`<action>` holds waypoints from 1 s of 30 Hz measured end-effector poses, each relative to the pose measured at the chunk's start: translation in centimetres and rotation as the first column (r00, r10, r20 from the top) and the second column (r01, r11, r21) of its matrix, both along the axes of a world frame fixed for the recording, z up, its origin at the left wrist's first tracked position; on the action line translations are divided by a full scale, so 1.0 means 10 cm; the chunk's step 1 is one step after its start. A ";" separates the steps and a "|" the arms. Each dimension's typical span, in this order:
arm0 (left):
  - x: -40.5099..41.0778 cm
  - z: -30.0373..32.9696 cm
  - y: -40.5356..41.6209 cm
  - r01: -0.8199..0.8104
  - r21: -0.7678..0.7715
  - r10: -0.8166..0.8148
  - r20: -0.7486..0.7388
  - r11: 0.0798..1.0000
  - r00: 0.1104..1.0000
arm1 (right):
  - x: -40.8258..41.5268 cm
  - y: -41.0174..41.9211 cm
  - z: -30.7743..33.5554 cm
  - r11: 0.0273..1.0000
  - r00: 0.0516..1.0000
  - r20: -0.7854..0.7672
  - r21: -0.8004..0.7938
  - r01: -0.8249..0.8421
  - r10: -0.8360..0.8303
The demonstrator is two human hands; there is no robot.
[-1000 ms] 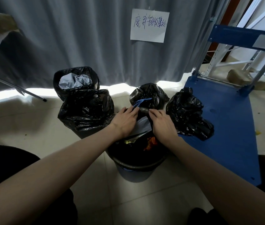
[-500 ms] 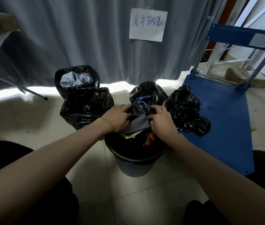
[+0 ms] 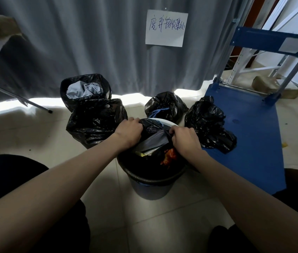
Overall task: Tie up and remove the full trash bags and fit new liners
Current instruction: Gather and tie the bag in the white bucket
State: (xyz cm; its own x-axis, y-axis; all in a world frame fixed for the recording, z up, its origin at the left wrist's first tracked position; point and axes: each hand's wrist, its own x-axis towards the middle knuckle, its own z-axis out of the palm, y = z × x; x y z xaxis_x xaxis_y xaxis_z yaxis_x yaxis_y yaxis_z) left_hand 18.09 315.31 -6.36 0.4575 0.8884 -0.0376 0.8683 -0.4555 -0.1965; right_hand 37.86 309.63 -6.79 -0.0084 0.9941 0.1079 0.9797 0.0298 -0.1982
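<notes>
Hands: my left hand (image 3: 129, 133) and right hand (image 3: 185, 141) each grip the black plastic liner (image 3: 151, 126).
Bin: round grey bin (image 3: 149, 188), frame centre.

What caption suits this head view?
Both hands, left and right, gather a full black liner over its bin.

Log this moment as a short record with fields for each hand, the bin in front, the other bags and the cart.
left hand: grips the far edge of the black plastic liner
right hand: grips the same liner's edge
front bin: round grey plastic bin, liner still open, paper and orange wrapper inside
tied bags: two knotted black bags behind the bin
left bins: two black-lined bins, rear one holds crumpled paper
cart: blue platform cart at right
</notes>
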 end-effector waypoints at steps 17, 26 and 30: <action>0.46 0.07 0.18 0.159 0.151 -0.196 0.277 0.976 0.941 | 0.06 0.18 -0.05 0.973 0.984 -0.134 0.185 0.138 -0.114; 0.68 0.13 0.23 0.212 0.225 -0.254 0.174 0.951 0.951 | 0.16 0.09 0.02 0.992 0.976 -0.188 0.046 0.119 -0.108; 0.64 0.19 0.24 0.125 0.271 -0.187 0.218 0.954 0.958 | 0.28 0.05 0.10 0.970 0.956 -0.176 -0.115 0.216 -0.233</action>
State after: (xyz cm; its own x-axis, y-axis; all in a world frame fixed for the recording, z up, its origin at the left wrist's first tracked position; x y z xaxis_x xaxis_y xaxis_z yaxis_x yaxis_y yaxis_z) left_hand 24.54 317.75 -4.43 0.5592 0.7708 0.3054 0.8255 -0.5518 -0.1189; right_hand 40.68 310.13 -5.78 0.2275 0.9738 -0.0069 0.9043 -0.2139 -0.3693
